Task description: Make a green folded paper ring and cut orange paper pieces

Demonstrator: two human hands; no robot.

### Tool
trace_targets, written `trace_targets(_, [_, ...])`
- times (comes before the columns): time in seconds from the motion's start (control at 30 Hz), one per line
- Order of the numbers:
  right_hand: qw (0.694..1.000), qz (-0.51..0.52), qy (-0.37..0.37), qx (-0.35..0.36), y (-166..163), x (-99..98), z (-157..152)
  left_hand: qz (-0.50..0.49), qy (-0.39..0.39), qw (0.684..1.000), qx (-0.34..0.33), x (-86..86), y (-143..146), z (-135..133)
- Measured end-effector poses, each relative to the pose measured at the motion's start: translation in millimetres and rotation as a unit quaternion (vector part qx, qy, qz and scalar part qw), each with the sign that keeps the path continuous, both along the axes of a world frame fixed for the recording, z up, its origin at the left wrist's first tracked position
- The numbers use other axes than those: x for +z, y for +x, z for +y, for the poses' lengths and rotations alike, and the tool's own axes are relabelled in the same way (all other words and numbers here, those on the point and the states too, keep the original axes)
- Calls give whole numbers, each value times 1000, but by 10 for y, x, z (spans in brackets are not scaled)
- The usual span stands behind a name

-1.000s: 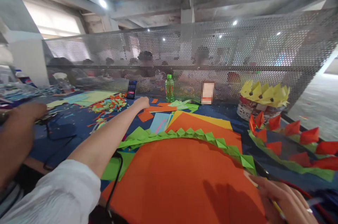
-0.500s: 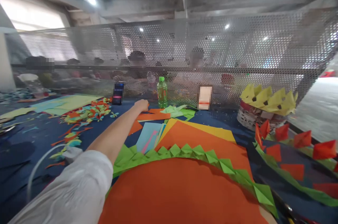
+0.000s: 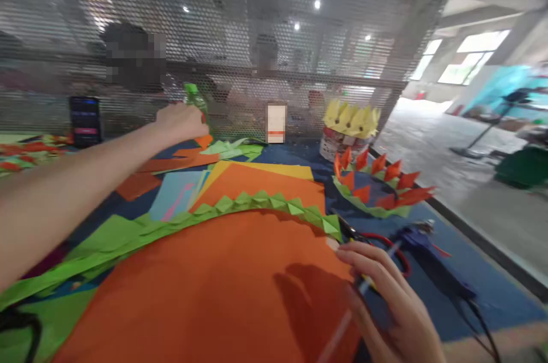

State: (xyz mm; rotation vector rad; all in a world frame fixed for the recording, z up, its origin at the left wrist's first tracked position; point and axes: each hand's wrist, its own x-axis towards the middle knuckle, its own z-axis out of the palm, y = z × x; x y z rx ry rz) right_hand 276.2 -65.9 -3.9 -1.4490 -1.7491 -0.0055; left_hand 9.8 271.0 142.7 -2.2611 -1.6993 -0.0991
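Paper (image 3: 204,141), orange and small, looks pinched in my left hand (image 3: 177,123). My right hand (image 3: 391,289) curves loosely apart beside the big orange sheet (image 3: 209,294), maybe to keep it still.

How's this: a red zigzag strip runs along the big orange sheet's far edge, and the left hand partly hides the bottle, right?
No: in the head view the zigzag strip is green, not red. The rest stands.

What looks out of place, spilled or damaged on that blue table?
Nothing looks spilled or damaged. Beyond the large orange paper sheet, though, loose orange paper pieces and pale green paper strips lie scattered at uneven angles, which looks untidy.
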Motion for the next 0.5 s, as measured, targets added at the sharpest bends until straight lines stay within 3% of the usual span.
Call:
trace_targets(0.07, [997, 74, -18, -15, -93, 65, -68, 0, -54, 995, -88, 95, 366, -425])
trace_targets(0.13, [987, 160, -21, -26, -141, 88, -167, -30, -110, 969, -220, 89, 727, -1079])
trace_targets(0.23, [977, 209, -30, 6, -119, 136, -353, -78, -232, 906, -344, -101, 1102, -2172])
trace_targets(0.3, [979, 200, -39, 9, -62, 183, -497, -95, -263, 871, -404, -271, 1239, -2702])
trace_targets(0.4, [982, 183, -33, -37, 62, 204, -738, -109, -285, 834, -460, -450, 1397, -3040])
trace_targets(0.5, [972, 202, -56, -106, 306, 119, -977, -146, -287, 832, -452, -541, 1493, -3088])
